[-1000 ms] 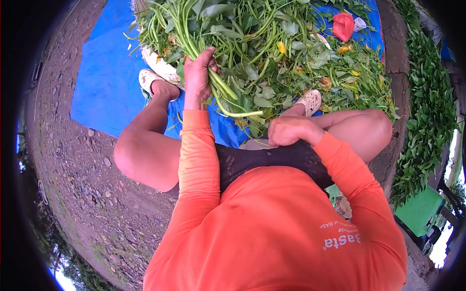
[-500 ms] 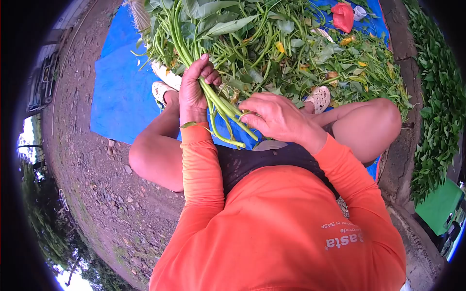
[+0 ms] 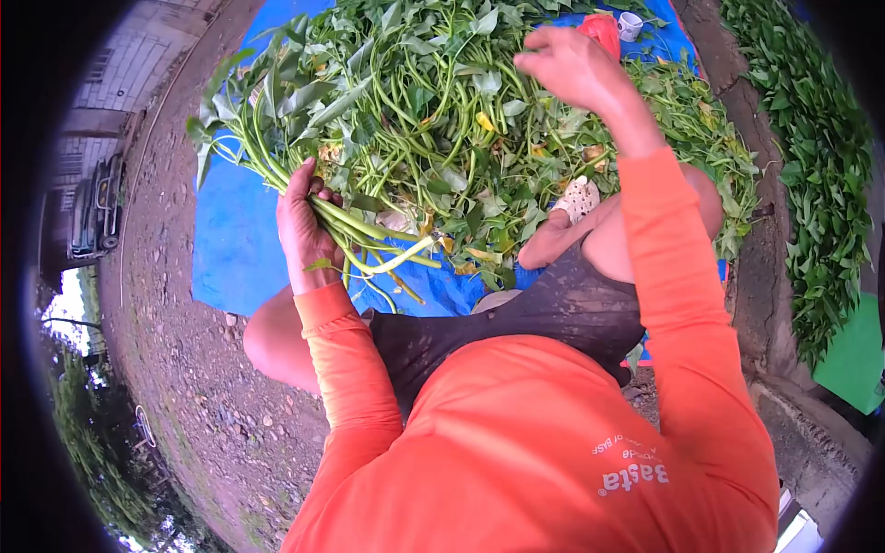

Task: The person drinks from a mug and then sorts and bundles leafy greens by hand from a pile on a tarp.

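Observation:
A bunch of long green leafy stems [image 3: 376,241] is gripped in my left hand [image 3: 309,217], leaves pointing up and left, cut ends pointing right above my lap. My right hand [image 3: 576,69] is raised over the upper right of the heap of greens [image 3: 442,111], near a red plastic bag [image 3: 601,35]. Its fingers are partly spread, and nothing shows between them. The heap mixes stems, green leaves and some yellow leaves, and lies on a blue tarp [image 3: 226,249].
Beside the bag stands a white cup [image 3: 630,26]. Leafy greens [image 3: 820,184] lie in a long row at the right, with a green panel [image 3: 853,355] below. A parked vehicle [image 3: 95,207] is at the far left, past gravel ground [image 3: 166,304].
My right hand has left the stem ends and moved up over the heap. My left hand has shifted left and down with the bunch, which now leans further left.

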A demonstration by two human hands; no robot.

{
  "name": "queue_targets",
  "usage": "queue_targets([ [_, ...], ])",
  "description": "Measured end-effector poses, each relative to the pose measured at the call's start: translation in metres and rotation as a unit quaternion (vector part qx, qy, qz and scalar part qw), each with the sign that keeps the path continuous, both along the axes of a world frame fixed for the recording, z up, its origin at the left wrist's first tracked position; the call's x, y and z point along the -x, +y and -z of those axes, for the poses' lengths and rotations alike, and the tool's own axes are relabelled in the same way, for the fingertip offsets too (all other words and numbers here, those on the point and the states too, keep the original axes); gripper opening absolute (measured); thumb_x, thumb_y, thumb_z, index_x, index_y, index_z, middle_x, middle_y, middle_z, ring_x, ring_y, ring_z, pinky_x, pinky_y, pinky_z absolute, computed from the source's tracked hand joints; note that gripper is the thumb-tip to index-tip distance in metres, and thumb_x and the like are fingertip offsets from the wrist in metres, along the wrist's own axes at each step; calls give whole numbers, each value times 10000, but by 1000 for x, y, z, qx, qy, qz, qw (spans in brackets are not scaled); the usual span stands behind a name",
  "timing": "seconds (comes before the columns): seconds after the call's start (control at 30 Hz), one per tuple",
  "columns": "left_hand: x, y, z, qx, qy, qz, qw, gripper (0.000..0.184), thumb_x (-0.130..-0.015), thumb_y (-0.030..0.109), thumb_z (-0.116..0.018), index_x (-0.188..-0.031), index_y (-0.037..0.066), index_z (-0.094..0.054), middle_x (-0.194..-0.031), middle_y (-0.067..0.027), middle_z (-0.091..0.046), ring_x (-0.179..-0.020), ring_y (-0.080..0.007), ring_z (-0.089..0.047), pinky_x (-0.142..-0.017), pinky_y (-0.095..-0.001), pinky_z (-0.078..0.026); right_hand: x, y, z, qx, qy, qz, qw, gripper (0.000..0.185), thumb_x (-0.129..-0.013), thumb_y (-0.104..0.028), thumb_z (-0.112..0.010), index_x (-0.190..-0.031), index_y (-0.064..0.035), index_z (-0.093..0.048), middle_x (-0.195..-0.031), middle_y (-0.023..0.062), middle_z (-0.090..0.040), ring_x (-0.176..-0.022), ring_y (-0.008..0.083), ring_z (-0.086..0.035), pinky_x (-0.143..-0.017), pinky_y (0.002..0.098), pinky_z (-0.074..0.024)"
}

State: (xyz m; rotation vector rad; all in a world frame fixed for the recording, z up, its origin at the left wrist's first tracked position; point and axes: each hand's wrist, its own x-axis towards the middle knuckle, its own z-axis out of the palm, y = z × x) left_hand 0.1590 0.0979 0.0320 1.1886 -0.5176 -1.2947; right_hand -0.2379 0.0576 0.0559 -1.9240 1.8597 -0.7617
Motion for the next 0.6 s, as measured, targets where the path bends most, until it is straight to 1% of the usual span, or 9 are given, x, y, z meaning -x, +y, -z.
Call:
queue_targets([
  [0.03,5,-1,-7,3,-16,3,1000,173,-953,113,-779,-969,106,-607,-670,38,-537,-528,-80,-522,-487,-255,-452,-7,-18,-9,-55,-13,47,997,419,-950,-386,-687,-1178,-42,-757,-1162,216,-773,-1065,331,-752,-982,389,-563],
  [0.1,13,-3,-27,14,-23,22,999,180,-947,124,-789,-998,103,-617,-685,29,-554,-530,-88,-529,-484,-255,-457,-15,-70,48,-41,23,109,993,324,-952,-338,-676,-1094,-68,-785,-1075,160,-799,-1014,300,-756,-954,385,-570],
  [0.13,18,-7,-35,29,-35,28,999,187,-947,131,-791,-994,105,-612,-689,25,-557,-529,-92,-530,-482,-257,-461,-23,-83,85,-13,-6,80,997,292,-916,-253,-660,-1024,-16,-793,-1098,214,-775,-1024,370,-754,-931,436,-604],
  [0.2,21,-8,-47,39,-56,20,997,199,-948,137,-792,-991,105,-600,-693,17,-557,-531,-100,-534,-476,-265,-467,-57,-66,111,-101,-136,40,985,213,-928,-187,-672,-1019,-30,-786,-1006,150,-765,-921,286,-744,-836,389,-604],
  [0.3,18,-11,-39,34,-97,28,994,218,-947,155,-797,-996,99,-592,-713,5,-564,-531,-106,-533,-473,-270,-471,-108,-32,149,-272,-329,71,901,112,-947,-87,-690,-1010,-51,-775,-867,54,-750,-767,159,-730,-693,319,-603],
  [0.33,16,-14,-28,24,-113,36,993,217,-948,159,-796,-997,99,-594,-715,6,-563,-531,-106,-532,-475,-268,-472,-123,-31,178,-282,-415,108,858,127,-979,-127,-684,-1037,-42,-758,-857,47,-726,-732,123,-687,-627,297,-580],
  [0.4,19,-20,-5,-13,-85,46,995,191,-952,150,-779,-1001,101,-601,-719,8,-563,-535,-104,-532,-482,-262,-472,-142,-31,206,-272,-447,126,843,225,-994,-208,-693,-1145,-51,-749,-925,33,-727,-732,123,-664,-630,286,-572],
  [0.47,17,-35,26,-32,-81,51,995,196,-948,154,-782,-997,106,-599,-718,10,-563,-537,-102,-533,-484,-263,-473,-163,-49,212,-253,-447,211,832,247,-994,-239,-718,-1138,-40,-741,-899,32,-717,-707,122,-663,-615,278,-566],
  [0.6,17,-51,52,-69,-53,32,996,200,-944,142,-787,-993,106,-596,-706,16,-568,-511,-86,-516,-466,-237,-457,-180,-98,241,-207,-314,240,895,351,-925,-379,-809,-935,-31,-759,-766,51,-685,-657,159,-629,-637,334,-526],
])
